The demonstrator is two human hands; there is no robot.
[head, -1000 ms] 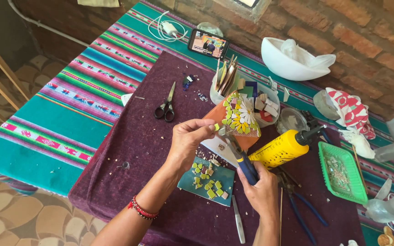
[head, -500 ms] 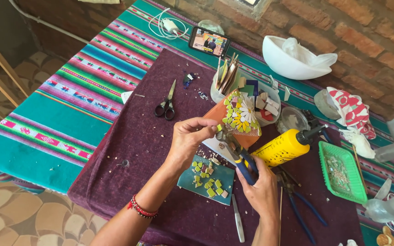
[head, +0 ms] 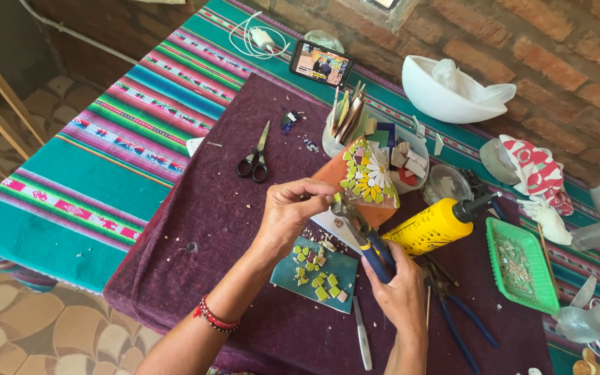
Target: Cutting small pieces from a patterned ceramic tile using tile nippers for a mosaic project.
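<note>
- I work at a home craft corner: a bare brick wall (head: 522,42) and patterned tile floor (head: 22,333).
- My table wears a striped woven cloth (head: 105,160), strewn with scissors (head: 255,156), glue bottle (head: 432,226) and mosaic tile bits (head: 317,278).

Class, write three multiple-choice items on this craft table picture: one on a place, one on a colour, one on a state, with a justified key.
1. Where do the scissors lie?
A. on the purple cloth
B. in the green tray
C. on the floor

2. What colour is the glue bottle?
A. red
B. yellow
C. white

3. How is the blue-handled nipper tool held?
A. lying loose
B. hanging from a hook
C. gripped by the right hand

Key: 1 A, they rest on the cloth, left of both hands; 2 B, its body is yellow with a black nozzle; 3 C, fingers wrap its handles while the left hand pinches at its jaws.
</note>
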